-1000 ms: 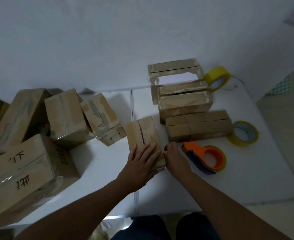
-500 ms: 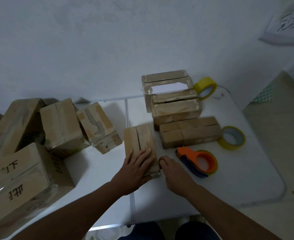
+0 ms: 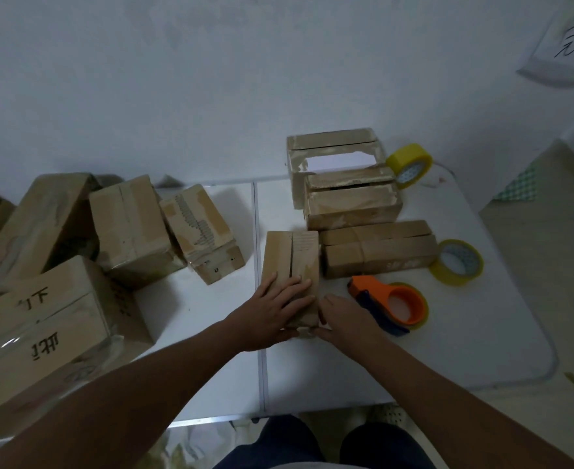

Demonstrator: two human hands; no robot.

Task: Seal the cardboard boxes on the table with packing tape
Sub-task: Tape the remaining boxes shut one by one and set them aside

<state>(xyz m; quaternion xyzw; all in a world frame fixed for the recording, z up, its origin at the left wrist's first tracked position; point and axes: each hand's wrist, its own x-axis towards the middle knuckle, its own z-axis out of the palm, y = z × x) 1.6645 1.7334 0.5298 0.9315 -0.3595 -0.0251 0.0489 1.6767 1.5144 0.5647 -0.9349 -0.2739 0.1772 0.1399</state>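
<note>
Flanking a small box on the white table, both hands seemingly rest flat, dim wall behind.

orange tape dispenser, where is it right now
In the head view the orange tape dispenser lies on the white table, just right of the right hand, in front of the long flat box.

Matt cardboard box, glossy tape dispenser.
</note>
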